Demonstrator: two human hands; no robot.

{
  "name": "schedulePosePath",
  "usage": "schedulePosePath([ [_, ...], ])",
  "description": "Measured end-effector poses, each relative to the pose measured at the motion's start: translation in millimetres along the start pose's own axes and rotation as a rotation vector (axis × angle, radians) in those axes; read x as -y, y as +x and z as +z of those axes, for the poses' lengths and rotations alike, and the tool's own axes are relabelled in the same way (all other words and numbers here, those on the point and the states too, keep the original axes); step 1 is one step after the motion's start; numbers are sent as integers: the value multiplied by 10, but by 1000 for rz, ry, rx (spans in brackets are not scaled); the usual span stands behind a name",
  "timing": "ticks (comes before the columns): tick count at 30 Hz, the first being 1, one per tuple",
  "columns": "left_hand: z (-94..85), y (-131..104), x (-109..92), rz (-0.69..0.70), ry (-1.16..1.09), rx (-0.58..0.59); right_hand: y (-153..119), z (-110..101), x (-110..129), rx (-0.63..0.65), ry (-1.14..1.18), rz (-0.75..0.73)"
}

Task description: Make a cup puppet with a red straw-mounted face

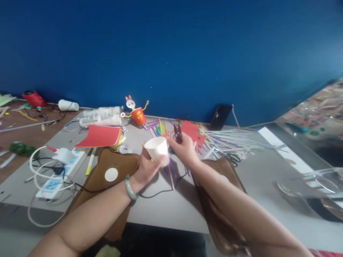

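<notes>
A white paper cup (155, 147) is held in my left hand (147, 167), its fingers wrapped round the side and its open mouth tilted up. Close to the cup's right side is my right hand (184, 148), closed on a dark plier-like tool (178, 133) whose tips point up and away from me. The tool's exact kind is hard to make out. Below the cup, a pale purple stick (171, 176) and some purple strips show against the table. On the far side stands a red cup figure (138, 116) with a rabbit head and yellow arms.
Colourful sticks (162, 127) and long pale strips (227, 137) lie across the back. Scissors (233, 159) rest at right. To the left are a red booklet (99, 136), stacked paper cups (102, 116) and a power strip (60, 175) with cables. Brown pads (107, 160) lie beneath my arms.
</notes>
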State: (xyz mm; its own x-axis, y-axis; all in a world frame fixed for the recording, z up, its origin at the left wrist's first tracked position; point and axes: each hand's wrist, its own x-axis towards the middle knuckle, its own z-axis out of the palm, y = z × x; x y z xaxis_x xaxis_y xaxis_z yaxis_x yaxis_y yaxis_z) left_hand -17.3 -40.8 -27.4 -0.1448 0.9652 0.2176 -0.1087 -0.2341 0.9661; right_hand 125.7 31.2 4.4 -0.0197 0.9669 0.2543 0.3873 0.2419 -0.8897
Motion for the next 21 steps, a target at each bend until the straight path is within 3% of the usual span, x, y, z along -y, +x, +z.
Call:
schedulePosePath([
  [3,-28,-127,62,212,166,188,500,292,34,103,-173,-43],
  [6,-25,-196,87,377,254,208,916,737,19,183,-333,-47],
  [9,-12,-173,93,408,223,204,1184,1172,-7,176,-433,-42],
  [12,-16,-81,87,384,122,202,1355,1490,-24,149,-382,2],
  [16,-42,37,42,401,82,264,1495,1683,-7,130,-279,65],
  [21,-40,27,-10,361,83,247,1443,1643,75,259,1,200],
])
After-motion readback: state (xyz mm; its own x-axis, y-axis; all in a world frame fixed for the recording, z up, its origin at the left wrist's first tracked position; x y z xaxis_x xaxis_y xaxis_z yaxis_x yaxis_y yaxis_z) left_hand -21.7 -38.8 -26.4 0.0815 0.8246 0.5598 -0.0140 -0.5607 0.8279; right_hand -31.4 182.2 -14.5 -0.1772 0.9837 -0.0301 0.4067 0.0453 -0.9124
